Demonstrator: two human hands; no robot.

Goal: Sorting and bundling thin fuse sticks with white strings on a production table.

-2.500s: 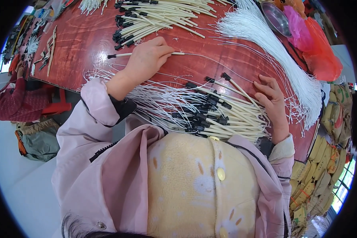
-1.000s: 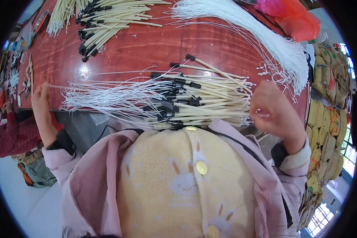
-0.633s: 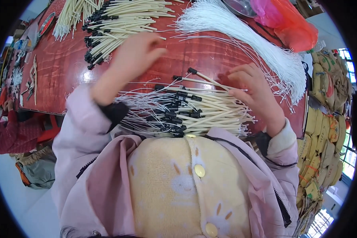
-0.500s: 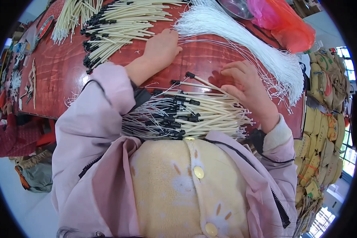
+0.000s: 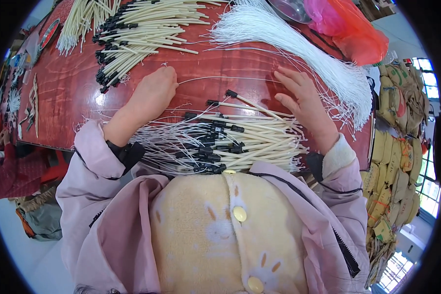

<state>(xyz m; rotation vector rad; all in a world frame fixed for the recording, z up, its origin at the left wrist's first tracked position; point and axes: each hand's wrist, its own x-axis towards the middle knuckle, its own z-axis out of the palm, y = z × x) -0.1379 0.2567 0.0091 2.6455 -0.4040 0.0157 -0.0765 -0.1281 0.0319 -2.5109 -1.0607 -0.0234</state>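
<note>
My left hand (image 5: 151,95) is closed on the end of a white cord (image 5: 220,77). The cord runs in a shallow arc across the red table toward my right hand (image 5: 301,100). That hand is open above the table, its fingers spread and curved; whether they touch the cord I cannot tell. Just below my hands, close to my body, lies a pile of cream-coloured sticks (image 5: 259,142) with black end pieces and thin white strings trailing to the left. Two sticks poke out at the top of the pile, under my right hand.
On the red table (image 5: 68,98) a larger heap of black-ended sticks (image 5: 147,34) lies at the back left. A thick bundle of white cords (image 5: 299,51) stretches across the back right, beside a red plastic bag (image 5: 353,34) and a metal bowl (image 5: 291,10). Sacks (image 5: 392,171) are stacked at right.
My left hand has moved left and toward me from the far bundle, drawing the white cord out across the table. My right hand has stayed nearly in place, fingers slightly more spread.
</note>
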